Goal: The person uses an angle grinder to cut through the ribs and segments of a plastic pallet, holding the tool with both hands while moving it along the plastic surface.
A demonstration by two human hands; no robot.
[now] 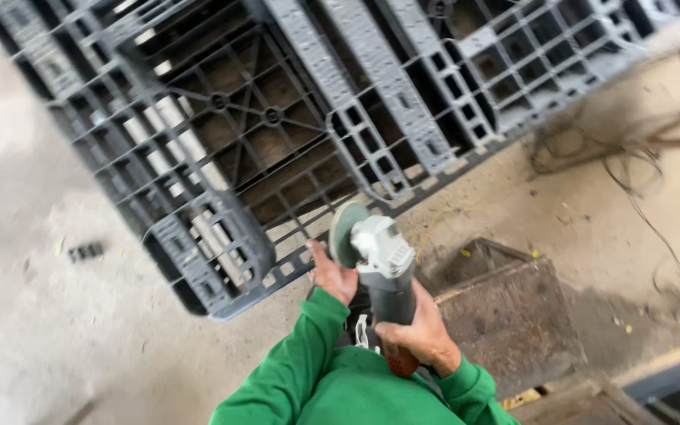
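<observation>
My right hand [423, 334] grips the dark body of an angle grinder [383, 264] with a pale grey head and a round disc [345, 230]. The disc points toward the near edge of a large grey plastic pallet [222, 102] lying on the ground. My left hand [332, 275] sits just left of the grinder's head, fingers up beside the disc, touching or steadying the tool. Both arms wear green sleeves.
A rusty metal box [513, 315] sits to the right of the grinder. Tangled wires [631, 165] lie on the dusty concrete at the right. A small dark plastic fragment [86, 252] lies on the floor at the left. Wood pieces show at the right edge.
</observation>
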